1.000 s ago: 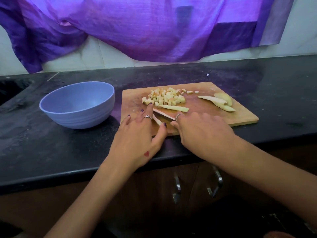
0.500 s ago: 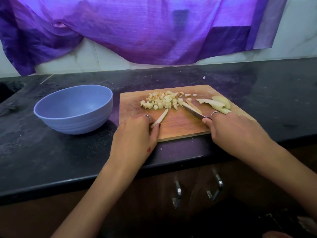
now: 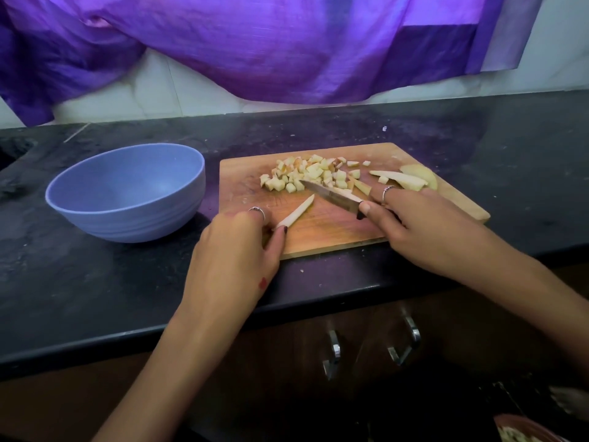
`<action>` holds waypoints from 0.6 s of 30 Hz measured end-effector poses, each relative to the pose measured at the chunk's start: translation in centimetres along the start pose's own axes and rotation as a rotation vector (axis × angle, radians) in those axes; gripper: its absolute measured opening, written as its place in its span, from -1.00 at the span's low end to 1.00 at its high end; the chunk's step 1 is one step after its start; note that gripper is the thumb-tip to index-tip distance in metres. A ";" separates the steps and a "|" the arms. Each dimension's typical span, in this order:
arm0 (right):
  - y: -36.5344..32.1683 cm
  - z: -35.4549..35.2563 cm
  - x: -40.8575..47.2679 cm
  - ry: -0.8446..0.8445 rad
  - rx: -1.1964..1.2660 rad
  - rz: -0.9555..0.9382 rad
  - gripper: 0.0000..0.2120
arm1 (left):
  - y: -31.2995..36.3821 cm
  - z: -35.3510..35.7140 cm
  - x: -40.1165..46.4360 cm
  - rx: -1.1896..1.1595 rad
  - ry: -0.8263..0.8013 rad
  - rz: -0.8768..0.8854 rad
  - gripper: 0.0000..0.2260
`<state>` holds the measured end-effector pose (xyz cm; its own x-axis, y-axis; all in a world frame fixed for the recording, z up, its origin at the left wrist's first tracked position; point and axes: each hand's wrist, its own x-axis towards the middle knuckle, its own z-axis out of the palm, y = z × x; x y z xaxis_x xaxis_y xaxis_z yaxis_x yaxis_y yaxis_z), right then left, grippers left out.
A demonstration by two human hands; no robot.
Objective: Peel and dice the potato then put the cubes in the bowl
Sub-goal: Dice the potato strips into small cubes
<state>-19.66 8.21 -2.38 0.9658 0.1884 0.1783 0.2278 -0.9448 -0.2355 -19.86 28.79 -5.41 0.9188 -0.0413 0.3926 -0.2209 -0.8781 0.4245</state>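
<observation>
Left hand (image 3: 236,250) pinching near end of potato strip (image 3: 296,214) flat on cutting board (image 3: 322,234), right hand (image 3: 411,224) gripping knife (image 3: 331,196); likely light, stiff, damp-slippery, best pinned close to cut.

I take the black stone counter (image 3: 95,282) as my landmark. It is dark, speckled and dusty, and it runs across my whole view. Behind its back edge I see a pale wall (image 3: 153,90) with thin seams. Over that wall hangs a purple cloth (image 3: 287,43), draped in folds, and its lower hem ends just above the counter. Violet light falls from it onto the stone. Below the front edge of the counter I see brown cabinet doors (image 3: 287,362) in shadow. Two metal handles (image 3: 403,342) sit side by side on them.
</observation>
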 end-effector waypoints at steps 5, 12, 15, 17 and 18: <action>-0.1 0.3 0.2 -0.032 -0.082 -0.013 -0.73 | -0.3 0.1 -0.2 -0.072 0.032 0.010 -0.83; -1.0 -0.1 1.5 -0.078 -0.172 -0.038 -0.71 | -0.5 0.4 -0.3 -0.081 0.070 0.034 -0.84; -1.3 0.4 2.4 -0.097 -0.262 -0.077 -0.72 | -0.5 0.5 -0.3 -0.074 0.084 0.043 -0.84; -1.3 0.4 2.4 -0.094 -0.337 -0.093 -0.67 | -0.4 0.5 -0.4 -0.067 0.091 0.034 -0.83; -1.1 0.2 2.1 -0.085 -0.366 -0.097 -0.65 | -0.3 0.5 -0.4 -0.062 0.091 0.029 -0.83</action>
<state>-17.91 9.75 -1.97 0.9522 0.2886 0.0999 0.2740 -0.9519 0.1374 -19.99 28.85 -6.08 0.8789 -0.0207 0.4766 -0.2698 -0.8456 0.4607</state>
